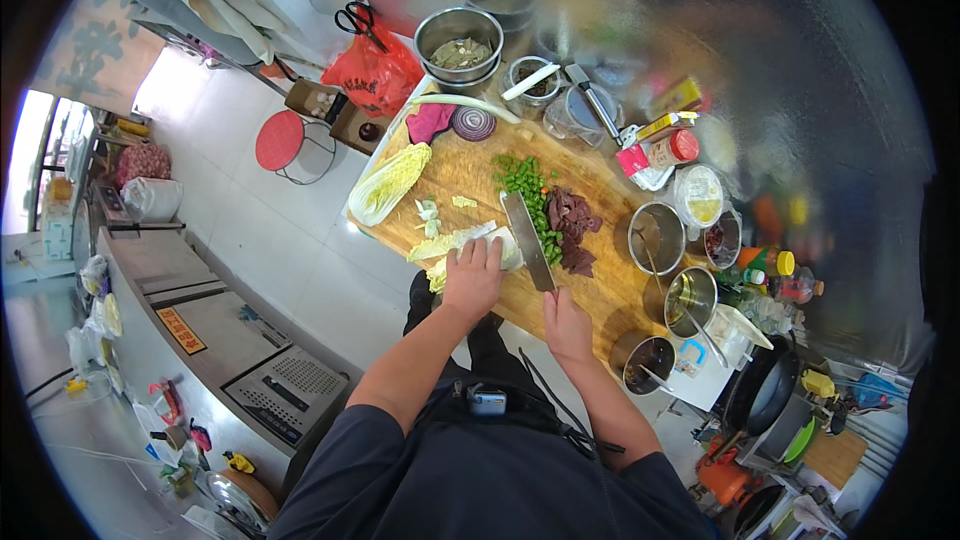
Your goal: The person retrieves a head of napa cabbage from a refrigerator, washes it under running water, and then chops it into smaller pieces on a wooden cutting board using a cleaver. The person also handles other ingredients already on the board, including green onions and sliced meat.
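My left hand presses on napa cabbage leaves near the front edge of a wooden cutting board. In my right hand is the handle of a cleaver, its blade just right of the leaves. Chopped green peppers lie behind and beside the blade, with dark reddish sliced meat to their right. A half napa cabbage rests at the board's left end. Farther back are a halved red onion and a green onion stalk.
Steel bowls stand at the back corner by a red plastic bag. Steel pots holding ladles line the right side, near a seasoning jar. A red stool stands on the floor at left.
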A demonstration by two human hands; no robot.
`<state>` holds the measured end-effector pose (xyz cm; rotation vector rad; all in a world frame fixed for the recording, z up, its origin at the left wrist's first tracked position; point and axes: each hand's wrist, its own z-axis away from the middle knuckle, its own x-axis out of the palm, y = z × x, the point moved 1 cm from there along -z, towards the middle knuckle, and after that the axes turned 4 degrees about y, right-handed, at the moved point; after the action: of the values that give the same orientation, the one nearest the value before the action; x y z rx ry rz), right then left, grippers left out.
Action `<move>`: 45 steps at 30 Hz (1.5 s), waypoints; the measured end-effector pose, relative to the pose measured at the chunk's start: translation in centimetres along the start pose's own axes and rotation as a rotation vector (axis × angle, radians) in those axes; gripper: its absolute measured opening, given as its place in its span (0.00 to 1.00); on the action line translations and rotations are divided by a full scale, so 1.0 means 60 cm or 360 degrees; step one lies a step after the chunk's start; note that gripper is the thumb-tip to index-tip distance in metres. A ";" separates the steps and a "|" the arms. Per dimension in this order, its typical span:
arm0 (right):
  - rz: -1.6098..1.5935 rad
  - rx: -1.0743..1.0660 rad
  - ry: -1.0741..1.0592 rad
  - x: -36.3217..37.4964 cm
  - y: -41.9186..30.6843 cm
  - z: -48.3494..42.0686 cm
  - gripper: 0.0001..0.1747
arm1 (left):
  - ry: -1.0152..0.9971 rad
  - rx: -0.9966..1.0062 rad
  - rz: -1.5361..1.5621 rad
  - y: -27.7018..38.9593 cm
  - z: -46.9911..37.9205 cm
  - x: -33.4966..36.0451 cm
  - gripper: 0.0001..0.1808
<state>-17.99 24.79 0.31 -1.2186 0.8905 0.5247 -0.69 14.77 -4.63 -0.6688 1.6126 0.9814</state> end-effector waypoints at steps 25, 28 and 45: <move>0.0349 0.0219 -0.0244 0.051 0.007 -0.005 0.15 | -0.0108 -0.0128 0.0053 -0.002 -0.008 0.008 0.36; 0.0193 0.0050 -0.0212 0.016 -0.001 0.002 0.16 | -0.0069 -0.0072 0.0023 -0.002 -0.005 0.007 0.35; -0.0025 0.0038 -0.0113 0.015 0.011 -0.011 0.13 | -0.0019 -0.0017 0.0033 -0.002 -0.001 0.002 0.32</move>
<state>-18.20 24.26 -0.85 -1.1773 0.8245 0.5401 -0.67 14.68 -4.79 -0.6534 1.6075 1.0078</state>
